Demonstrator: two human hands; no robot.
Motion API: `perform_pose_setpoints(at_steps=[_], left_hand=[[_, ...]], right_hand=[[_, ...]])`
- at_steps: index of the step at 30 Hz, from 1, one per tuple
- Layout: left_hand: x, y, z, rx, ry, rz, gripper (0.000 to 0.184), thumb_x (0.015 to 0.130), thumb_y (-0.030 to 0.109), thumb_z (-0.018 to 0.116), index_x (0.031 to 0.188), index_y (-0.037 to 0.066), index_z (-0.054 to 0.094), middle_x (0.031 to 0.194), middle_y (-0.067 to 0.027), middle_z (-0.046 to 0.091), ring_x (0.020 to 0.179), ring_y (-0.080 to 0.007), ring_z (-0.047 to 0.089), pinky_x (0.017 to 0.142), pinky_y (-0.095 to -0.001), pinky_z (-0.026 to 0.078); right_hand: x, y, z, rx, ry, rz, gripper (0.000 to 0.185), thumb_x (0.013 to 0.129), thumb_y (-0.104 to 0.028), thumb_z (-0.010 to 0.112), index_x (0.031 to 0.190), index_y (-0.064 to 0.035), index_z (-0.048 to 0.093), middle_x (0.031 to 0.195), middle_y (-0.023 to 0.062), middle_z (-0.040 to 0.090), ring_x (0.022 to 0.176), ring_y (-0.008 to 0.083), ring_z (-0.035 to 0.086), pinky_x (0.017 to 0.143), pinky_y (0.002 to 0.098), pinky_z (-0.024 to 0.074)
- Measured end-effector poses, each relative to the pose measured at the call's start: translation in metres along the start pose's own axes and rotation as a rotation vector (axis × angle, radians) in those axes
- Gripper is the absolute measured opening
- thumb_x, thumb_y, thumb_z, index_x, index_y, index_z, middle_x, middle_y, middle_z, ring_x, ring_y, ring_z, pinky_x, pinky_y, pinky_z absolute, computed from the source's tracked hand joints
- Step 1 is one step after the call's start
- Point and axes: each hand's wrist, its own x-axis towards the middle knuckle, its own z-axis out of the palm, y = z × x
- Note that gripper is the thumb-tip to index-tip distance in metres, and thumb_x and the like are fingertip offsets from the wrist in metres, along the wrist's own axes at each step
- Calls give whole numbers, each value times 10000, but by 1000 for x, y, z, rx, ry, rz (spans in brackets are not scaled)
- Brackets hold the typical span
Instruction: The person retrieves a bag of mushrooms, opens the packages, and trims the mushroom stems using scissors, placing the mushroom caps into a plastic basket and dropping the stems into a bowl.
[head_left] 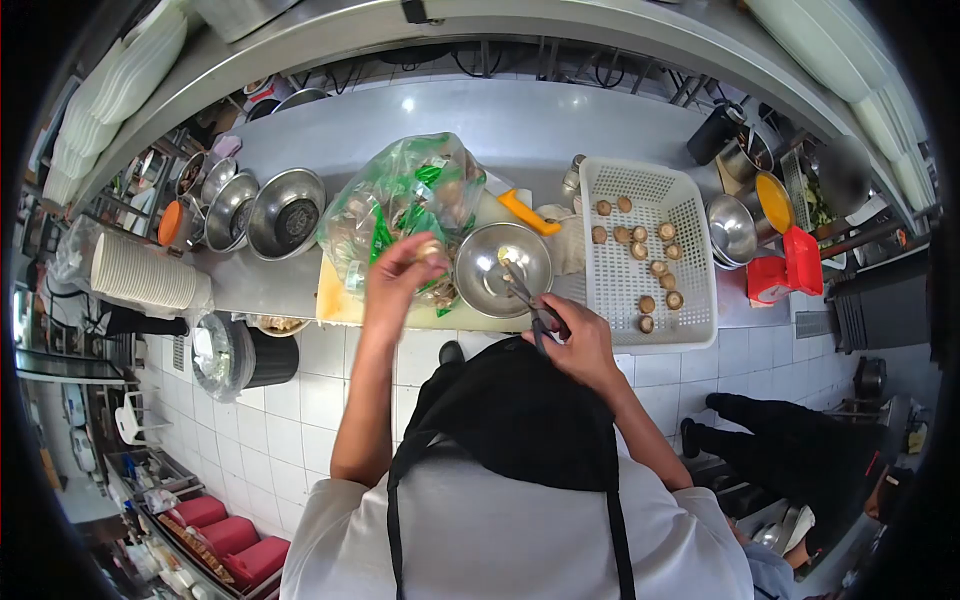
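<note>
My left hand [398,275] is closed around a mushroom [431,250], slightly blurred, in front of a clear plastic bag [350,215] with green print that holds more mushrooms. Black-handled scissors [521,290] are gripped in my right hand [582,345], their blades reaching over the rim of a steel bowl [480,285]. A few small pale pieces [506,256] lie in that bowl. To the right, several brown-capped mushrooms [639,250] rest in a white perforated basket [702,300]. The bag and bowl stand on a pale cutting board [340,296].
An orange-handled knife [528,211] and a cloth [568,248] lie behind the bowl. Steel bowls [287,213] stand at left, a red container [785,268] at right. A lined bin [270,358] is on the floor at left. Another person [800,440] is at lower right.
</note>
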Motion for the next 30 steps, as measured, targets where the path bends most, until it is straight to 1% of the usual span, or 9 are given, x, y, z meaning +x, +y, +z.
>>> perform_pose_setpoints(at_steps=[2, 4, 7, 11, 14, 17, 20, 23, 30], left_hand=[[-7, -10, 22, -254, -33, -126, 284, 974, 82, 653, 1251, 23, 672, 1101, -106, 716, 974, -201, 721, 862, -306, 598], [-7, -34, 35, -416, -42, -249, 277, 997, 112, 640, 1256, 18, 669, 1115, -106, 713, 1002, -204, 718, 897, -311, 598], [-7, -52, 43, -361, -40, -247, 298, 1023, 151, 601, 1274, -2, 646, 1186, -132, 709, 1051, -248, 721, 882, -323, 598], [-3, -59, 43, -218, -65, -207, 309, 981, 120, 664, 1273, 19, 654, 1147, -96, 717, 1022, -171, 696, 873, -295, 586], [0, -59, 42, -165, -75, -134, 306, 961, 83, 687, 1255, 4, 662, 1108, -73, 710, 969, -123, 672, 869, -272, 572], [1, -65, 43, -183, -120, -183, 313, 953, 69, 692, 1257, 1, 659, 1102, -69, 706, 967, -118, 666, 871, -268, 566], [-1, -72, 47, -193, -105, -222, 310, 950, 69, 687, 1254, 11, 662, 1069, -57, 708, 978, -120, 678, 858, -273, 587], [-1, -78, 50, -234, -61, -287, 299, 943, 63, 699, 1229, -16, 664, 1039, -60, 701, 952, -130, 685, 839, -285, 601], [6, -80, 49, -239, -70, -352, 296, 930, 78, 724, 1191, -49, 661, 1065, -95, 703, 885, -141, 694, 767, -259, 609]], right_hand=[[5, -6, -3, -65, -22, -55, 534, 757, -277, 871, 1205, -57, 684, 948, 116, 719, 708, 226, 673, 661, 349, 551], [9, -7, -5, -162, -22, -98, 519, 760, -291, 853, 1193, -58, 686, 937, 122, 716, 740, 266, 688, 681, 379, 556], [12, -9, -8, -282, -69, -106, 509, 769, -312, 828, 1190, -62, 688, 940, 132, 715, 781, 320, 699, 719, 419, 559], [15, -9, -10, -326, -198, -19, 482, 812, -328, 757, 1221, -94, 656, 998, 168, 708, 889, 372, 699, 794, 471, 565], [15, -5, -9, -326, -199, -11, 489, 802, -309, 757, 1227, -92, 653, 1010, 168, 708, 906, 370, 698, 808, 466, 565], [17, -3, -8, -347, -209, -49, 493, 798, -290, 748, 1232, -79, 646, 1016, 164, 707, 916, 365, 698, 817, 459, 566], [19, 4, -1, -405, -205, -119, 513, 798, -281, 745, 1240, -47, 630, 1006, 170, 704, 919, 356, 699, 810, 457, 567], [17, 6, 5, -461, -254, -128, 535, 802, -283, 746, 1246, -17, 611, 984, 186, 699, 909, 347, 702, 783, 453, 569], [18, 16, 15, -457, -314, -153, 485, 839, -260, 718, 1223, 16, 606, 870, 196, 711, 792, 359, 715, 705, 459, 570]])
